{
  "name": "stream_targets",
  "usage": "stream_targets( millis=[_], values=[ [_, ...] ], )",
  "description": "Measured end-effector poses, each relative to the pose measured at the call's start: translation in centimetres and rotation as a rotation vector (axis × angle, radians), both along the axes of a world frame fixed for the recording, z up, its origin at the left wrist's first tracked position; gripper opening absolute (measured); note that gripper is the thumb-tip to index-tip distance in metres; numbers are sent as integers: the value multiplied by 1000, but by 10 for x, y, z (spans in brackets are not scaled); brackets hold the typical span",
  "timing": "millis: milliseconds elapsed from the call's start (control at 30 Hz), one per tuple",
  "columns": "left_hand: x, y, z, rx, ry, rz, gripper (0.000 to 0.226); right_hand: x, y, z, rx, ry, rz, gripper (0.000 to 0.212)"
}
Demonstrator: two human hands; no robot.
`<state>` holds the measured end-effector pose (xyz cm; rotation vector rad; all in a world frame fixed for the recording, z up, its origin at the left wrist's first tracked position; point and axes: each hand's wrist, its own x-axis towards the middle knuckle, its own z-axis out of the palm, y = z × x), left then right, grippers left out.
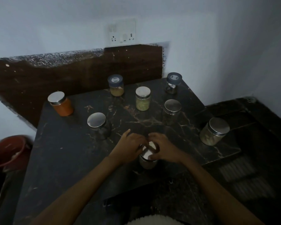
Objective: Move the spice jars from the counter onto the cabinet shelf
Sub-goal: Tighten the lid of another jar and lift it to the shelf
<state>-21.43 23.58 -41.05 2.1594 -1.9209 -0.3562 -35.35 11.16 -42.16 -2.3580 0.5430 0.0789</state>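
Observation:
Several spice jars stand on a dark marble counter [75, 159]. Near the front edge, a steel-lidded jar [147, 161] sits between both hands. My left hand [130, 146] grips its left side and my right hand [162, 147] curls over its lid. Farther back stand an orange jar [62, 105], a dark jar [99, 126], a blue-lidded jar with tan spice [115, 86], a jar of greenish spice [142, 99], another steel-lidded jar [172, 108], a blue-lidded dark jar [173, 82] and a pale-filled jar [213, 131] at the right edge. No cabinet shelf is in view.
A red bucket [10, 151] sits low at the left beside the counter. A wall socket plate [122, 33] is on the back wall above a brown backsplash [88, 70]. A lower dark ledge [250, 120] drops off to the right of the counter.

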Motion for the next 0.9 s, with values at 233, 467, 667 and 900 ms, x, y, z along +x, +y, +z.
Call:
stream_targets(
  millis=[233,467,667,900],
  values=[
    [1,15,-9,62,82,-2,49,-5,13,-30,166,-170,-157,73],
    [9,41,-1,-63,194,35,84,12,6,4,425,-339,-243,56],
    [17,58,26,-129,273,5,130,33,10,40,517,-425,-219,30],
    [22,71,36,-161,314,45,125,49,29,54,509,-424,-228,23]
  ],
)
